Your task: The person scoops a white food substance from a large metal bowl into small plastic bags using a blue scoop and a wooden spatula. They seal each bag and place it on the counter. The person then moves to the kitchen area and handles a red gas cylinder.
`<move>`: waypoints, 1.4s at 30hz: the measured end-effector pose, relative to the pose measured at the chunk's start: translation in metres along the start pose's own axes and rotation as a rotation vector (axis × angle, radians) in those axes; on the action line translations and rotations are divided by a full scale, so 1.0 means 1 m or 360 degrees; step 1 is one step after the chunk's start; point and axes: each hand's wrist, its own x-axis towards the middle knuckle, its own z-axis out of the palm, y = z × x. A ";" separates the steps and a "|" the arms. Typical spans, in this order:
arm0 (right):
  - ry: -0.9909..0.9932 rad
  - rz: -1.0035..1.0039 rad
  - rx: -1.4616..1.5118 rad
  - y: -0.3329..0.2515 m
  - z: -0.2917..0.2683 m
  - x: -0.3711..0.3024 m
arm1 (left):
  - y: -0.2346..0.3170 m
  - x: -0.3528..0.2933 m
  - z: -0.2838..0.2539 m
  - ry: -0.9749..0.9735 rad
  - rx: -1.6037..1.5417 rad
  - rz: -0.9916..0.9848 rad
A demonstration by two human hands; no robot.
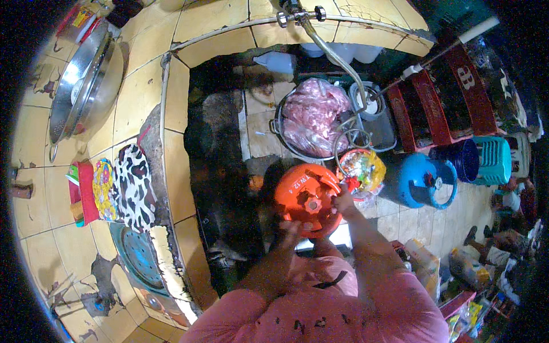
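An orange gas cylinder stands close in front of my body, its rounded top with a valve fitting facing up. My right hand grips the raised handle on its right side. At its near left edge my left hand holds the rim, with the fingers partly hidden in shadow. Just beyond the cylinder's right side is a bag-lined bin holding colourful wrappers. A hose runs down from the valve above, toward the floor behind the bin.
A large pot of plastic-covered pinkish contents lies ahead. To the right are a blue gas cylinder, a teal basket and red crates. The tiled counter on the left carries patterned cloths and metal bowls.
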 end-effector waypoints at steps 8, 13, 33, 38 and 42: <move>0.0176 -0.0234 0.0184 0.084 0.059 -0.038 | 0.016 -0.011 -0.023 -0.0068 0.0006 0.0003; 0.0529 0.0024 0.0214 0.112 0.098 -0.077 | 0.020 -0.020 -0.048 -0.0053 0.0021 0.0022; 0.0951 0.0913 0.1342 0.040 -0.066 -0.223 | -0.050 -0.083 0.039 -0.0263 0.1377 0.0407; 0.1162 0.0884 0.1799 0.029 -0.121 -0.264 | -0.068 -0.118 0.103 -0.0384 0.2056 0.0584; 0.1251 0.0668 0.2012 0.035 -0.152 -0.293 | -0.086 -0.159 0.153 -0.0761 0.2066 0.0850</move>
